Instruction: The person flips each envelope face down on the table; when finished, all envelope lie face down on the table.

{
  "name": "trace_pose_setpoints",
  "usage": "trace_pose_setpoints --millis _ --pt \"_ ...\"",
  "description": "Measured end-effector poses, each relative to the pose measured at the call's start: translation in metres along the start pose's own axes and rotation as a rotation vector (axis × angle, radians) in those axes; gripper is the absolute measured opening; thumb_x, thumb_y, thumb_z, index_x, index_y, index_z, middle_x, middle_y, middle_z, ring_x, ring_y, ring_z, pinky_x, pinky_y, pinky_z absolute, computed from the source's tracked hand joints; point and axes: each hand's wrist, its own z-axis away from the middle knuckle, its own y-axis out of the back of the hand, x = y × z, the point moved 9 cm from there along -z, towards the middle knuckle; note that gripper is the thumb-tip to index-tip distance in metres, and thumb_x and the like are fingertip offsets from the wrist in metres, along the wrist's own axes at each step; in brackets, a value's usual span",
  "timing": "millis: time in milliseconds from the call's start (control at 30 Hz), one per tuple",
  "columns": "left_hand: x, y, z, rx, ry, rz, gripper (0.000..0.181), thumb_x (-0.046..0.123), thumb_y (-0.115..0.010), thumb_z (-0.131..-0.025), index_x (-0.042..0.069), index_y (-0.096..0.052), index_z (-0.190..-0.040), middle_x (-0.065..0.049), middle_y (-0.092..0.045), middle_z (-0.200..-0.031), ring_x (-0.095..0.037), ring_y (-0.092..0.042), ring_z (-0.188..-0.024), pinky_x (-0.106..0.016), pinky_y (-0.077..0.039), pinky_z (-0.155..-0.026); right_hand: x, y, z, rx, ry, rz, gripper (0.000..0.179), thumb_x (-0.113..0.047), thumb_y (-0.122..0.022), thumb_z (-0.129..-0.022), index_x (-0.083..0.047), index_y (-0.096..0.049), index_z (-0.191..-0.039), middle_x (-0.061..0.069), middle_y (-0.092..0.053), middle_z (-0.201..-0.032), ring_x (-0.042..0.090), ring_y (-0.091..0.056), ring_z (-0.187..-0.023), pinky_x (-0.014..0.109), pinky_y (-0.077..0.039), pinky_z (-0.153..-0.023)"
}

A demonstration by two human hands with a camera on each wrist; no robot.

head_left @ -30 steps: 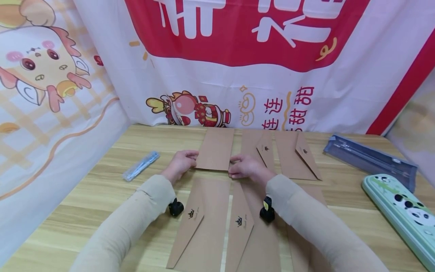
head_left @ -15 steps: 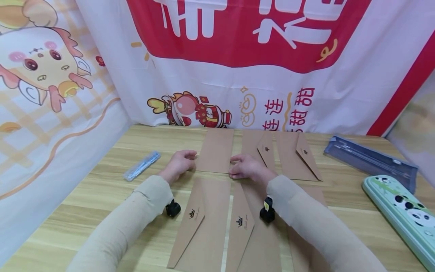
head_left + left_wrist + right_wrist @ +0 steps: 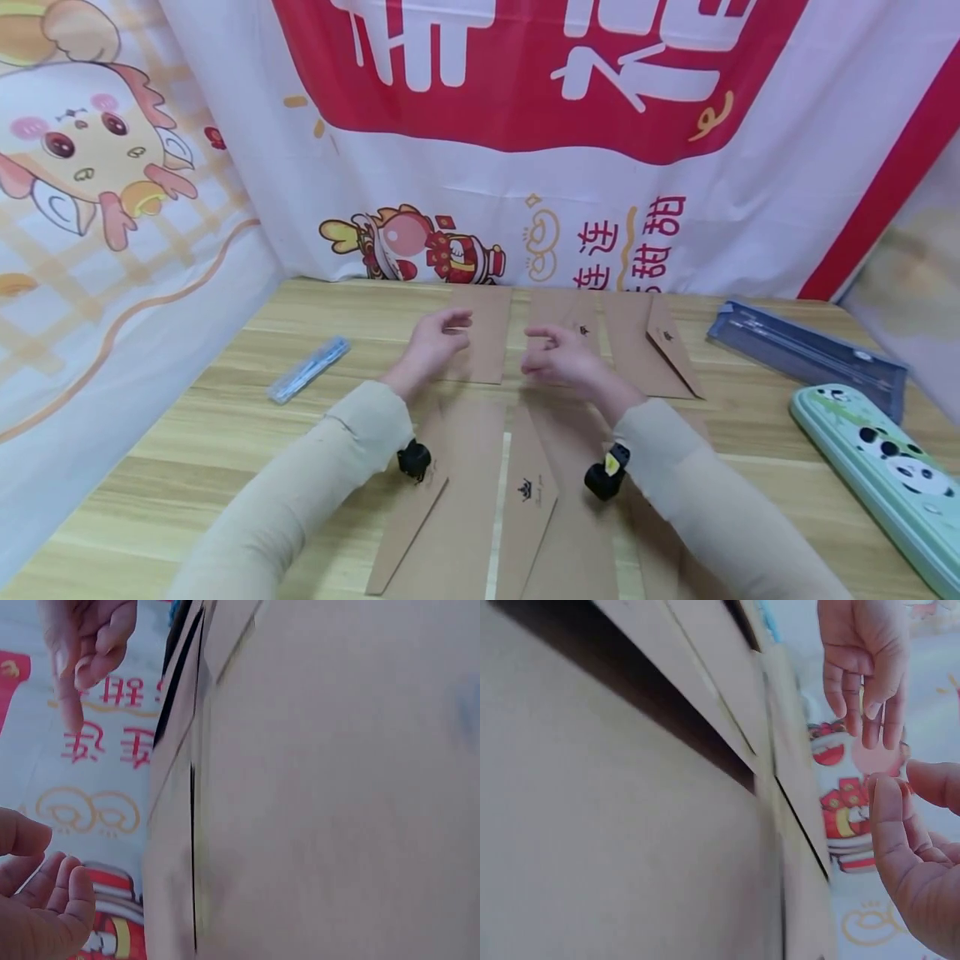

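In the head view my left hand (image 3: 438,342) hovers over the plain kraft envelope (image 3: 487,346) at the back left, thumb and fingers relaxed around nothing. Right of it, my right hand (image 3: 558,358) is held over the back middle envelope (image 3: 551,307), also holding nothing. The back right envelope (image 3: 626,350) lies with its crown-printed flap up. Nearer me are the front left envelope (image 3: 468,500) and the front middle envelope (image 3: 581,525), flaps showing; my right sleeve partly covers a front right one. Both wrist views show the two hands facing each other, apart, with loosely bent fingers.
A slim clear case with blue contents (image 3: 309,370) lies on the wooden table (image 3: 225,433) at the left. To the right are a dark blue zip pouch (image 3: 810,354) and a green panda pencil case (image 3: 877,467). A printed cloth (image 3: 420,183) hangs behind the table.
My hands have let go of the sides of the back left envelope, which now lies flat. The left hand has moved up and right over it; the right hand has lifted slightly to the right.
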Motion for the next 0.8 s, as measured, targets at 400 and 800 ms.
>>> trace_pose_setpoints --millis 400,800 --pt "0.023 -0.063 -0.017 -0.028 -0.077 0.104 0.049 -0.009 -0.055 -0.081 0.001 -0.051 -0.129 -0.020 -0.055 -0.125 -0.033 -0.054 -0.114 -0.033 -0.048 -0.093 0.012 0.063 0.026 0.150 0.011 0.046 0.057 -0.001 -0.054 -0.089 0.001 -0.031 -0.141 0.012 -0.053 -0.105 0.008 -0.055 -0.076 0.028 -0.051 -0.080" --pt "0.010 -0.097 -0.022 -0.067 0.004 0.072 0.053 -0.007 -0.058 -0.079 0.005 -0.051 -0.131 -0.014 -0.051 -0.133 -0.029 -0.052 -0.117 -0.035 -0.047 -0.094 0.036 0.093 0.034 0.152 -0.057 0.004 0.063 0.002 -0.049 -0.091 0.002 -0.017 -0.145 0.029 -0.036 -0.139 0.036 -0.045 -0.123 0.036 -0.043 -0.099"
